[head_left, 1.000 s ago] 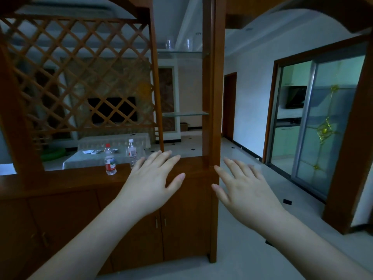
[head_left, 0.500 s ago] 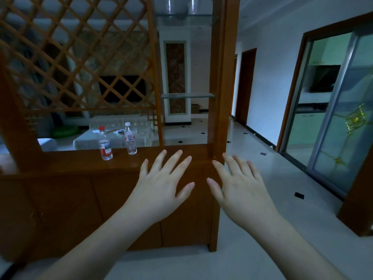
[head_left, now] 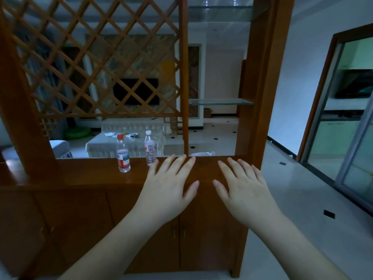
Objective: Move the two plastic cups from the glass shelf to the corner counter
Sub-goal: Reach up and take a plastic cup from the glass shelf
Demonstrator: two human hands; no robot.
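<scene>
My left hand (head_left: 169,188) and my right hand (head_left: 242,188) are stretched out flat, palms down, fingers spread, holding nothing. They hover over the right end of the wooden counter (head_left: 96,174) of a room divider. High above them, an upper glass shelf (head_left: 220,12) runs between the divider's posts; only the bases of two clear plastic cups (head_left: 206,1) show at the frame's top edge. A lower glass shelf (head_left: 221,102) sits bare at mid height.
Two water bottles stand on the counter left of my hands, one with a red cap (head_left: 123,154) and one with a white cap (head_left: 150,148). A wooden lattice panel (head_left: 96,57) fills the left. Cabinet doors are below; a sliding glass door (head_left: 347,126) is at right.
The view has moved closer to the divider and tipped down, so the cups slid to the top edge. Both hands stay open and now hover over the counter.
</scene>
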